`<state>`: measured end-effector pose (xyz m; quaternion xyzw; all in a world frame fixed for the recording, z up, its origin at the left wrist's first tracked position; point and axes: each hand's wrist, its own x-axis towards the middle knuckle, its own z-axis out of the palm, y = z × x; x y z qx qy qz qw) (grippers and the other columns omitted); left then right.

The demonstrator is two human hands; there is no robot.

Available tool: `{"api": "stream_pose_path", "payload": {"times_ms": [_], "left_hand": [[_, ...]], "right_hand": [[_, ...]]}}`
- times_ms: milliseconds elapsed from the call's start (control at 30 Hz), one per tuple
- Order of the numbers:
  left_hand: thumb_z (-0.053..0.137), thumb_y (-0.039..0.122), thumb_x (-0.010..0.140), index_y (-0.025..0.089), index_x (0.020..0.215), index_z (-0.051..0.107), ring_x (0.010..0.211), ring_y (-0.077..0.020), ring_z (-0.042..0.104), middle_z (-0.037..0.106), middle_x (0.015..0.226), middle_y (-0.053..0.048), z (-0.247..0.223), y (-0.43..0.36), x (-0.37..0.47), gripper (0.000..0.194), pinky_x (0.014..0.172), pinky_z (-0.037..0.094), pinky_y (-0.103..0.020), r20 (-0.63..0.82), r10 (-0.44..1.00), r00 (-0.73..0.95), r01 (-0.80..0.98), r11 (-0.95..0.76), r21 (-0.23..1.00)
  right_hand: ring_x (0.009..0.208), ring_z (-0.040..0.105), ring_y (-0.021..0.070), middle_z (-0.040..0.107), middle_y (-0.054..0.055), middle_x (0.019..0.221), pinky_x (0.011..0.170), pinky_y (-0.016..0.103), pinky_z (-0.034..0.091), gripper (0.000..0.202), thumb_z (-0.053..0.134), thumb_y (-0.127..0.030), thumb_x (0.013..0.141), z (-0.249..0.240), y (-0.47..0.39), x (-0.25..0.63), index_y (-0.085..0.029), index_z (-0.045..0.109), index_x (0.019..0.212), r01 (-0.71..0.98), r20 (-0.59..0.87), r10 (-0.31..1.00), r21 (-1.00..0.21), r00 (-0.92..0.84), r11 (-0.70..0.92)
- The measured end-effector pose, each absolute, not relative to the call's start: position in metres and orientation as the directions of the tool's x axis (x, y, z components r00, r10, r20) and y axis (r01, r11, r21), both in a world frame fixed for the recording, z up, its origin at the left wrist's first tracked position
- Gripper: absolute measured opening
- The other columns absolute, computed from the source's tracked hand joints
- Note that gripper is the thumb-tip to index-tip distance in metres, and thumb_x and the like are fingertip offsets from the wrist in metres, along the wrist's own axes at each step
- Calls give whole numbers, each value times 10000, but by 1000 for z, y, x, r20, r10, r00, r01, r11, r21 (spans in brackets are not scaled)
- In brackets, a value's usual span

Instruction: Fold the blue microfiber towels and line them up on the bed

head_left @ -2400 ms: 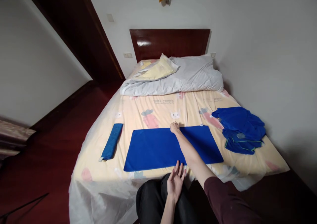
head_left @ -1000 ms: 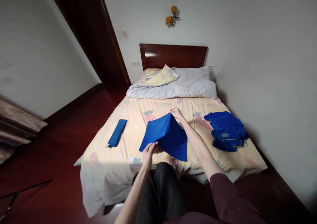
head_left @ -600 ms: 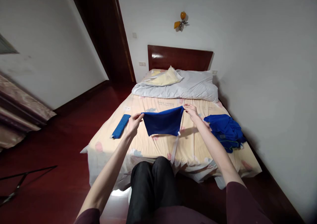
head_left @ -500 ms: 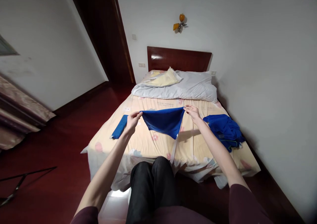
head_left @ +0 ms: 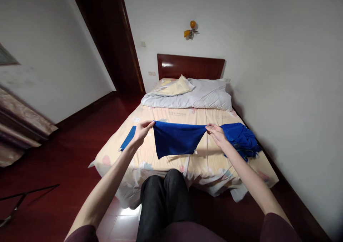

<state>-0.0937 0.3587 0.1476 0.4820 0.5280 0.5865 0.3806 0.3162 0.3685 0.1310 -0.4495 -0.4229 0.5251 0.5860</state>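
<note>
A blue cloth (head_left: 178, 140) hangs stretched between my two hands, its top edge nearly straight and its lower part drooping over the bed. My left hand (head_left: 143, 130) pinches its upper left corner. At the upper right corner my right hand (head_left: 215, 133) pinches it, thumb and fingers together. A small white tag shows near the cloth's lower right corner. Partly behind my left hand lies a folded blue cloth (head_left: 127, 139). To the right of my right hand is a crumpled pile of blue cloths (head_left: 239, 138).
The bed has a cream patterned sheet (head_left: 112, 151), with a grey quilt (head_left: 207, 92) and a pale yellow cloth (head_left: 175, 87) by the headboard (head_left: 190, 66). My knees (head_left: 164, 185) are against the bed's near edge. A thin black stand (head_left: 24, 195) is on the floor at left.
My hands have moved apart and slightly lower, my right hand rightward. The blue cloth is stretched wider, and its lower edge hangs more evenly. The view has shifted slightly.
</note>
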Motion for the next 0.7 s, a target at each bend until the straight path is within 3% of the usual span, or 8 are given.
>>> {"api": "stream_pose_path", "payload": {"times_ms": [167, 367, 567, 700], "left_hand": [[884, 718, 609, 187, 871, 800, 845, -238, 586, 735, 880, -93, 155, 342, -101, 599, 782, 442, -371, 145, 969, -200, 75, -133, 988], [908, 701, 590, 177, 900, 803, 782, -190, 571, 722, 889, -85, 155, 351, -108, 617, 763, 441, -347, 94, 980, -175, 22, -92, 996], [911, 700, 561, 176, 854, 789, 727, -195, 572, 680, 764, -59, 124, 392, -109, 613, 719, 442, -351, 76, 974, -212, 66, -63, 996], [897, 614, 623, 164, 848, 772, 787, -214, 589, 679, 774, -61, 106, 439, -102, 518, 764, 431, -356, 15, 978, -207, 103, 7, 995]], "right_hand": [[808, 725, 162, 759, 21, 850, 717, 264, 560, 536, 1029, -351, 491, 130, 357, 324, -216, 715, 905, -285, -9, 998, -958, 56, 7], [778, 723, 166, 769, 38, 852, 671, 261, 572, 527, 1041, -313, 469, 125, 364, 325, -211, 745, 893, -303, -52, 997, -952, 61, -31], [764, 719, 157, 774, 30, 841, 667, 246, 577, 514, 1033, -293, 476, 101, 395, 324, -215, 747, 896, -286, -115, 992, -953, 44, -97], [723, 697, 131, 761, 10, 802, 652, 225, 555, 507, 1008, -274, 484, 91, 440, 312, -215, 732, 906, -275, -121, 989, -957, 90, -93]]}}
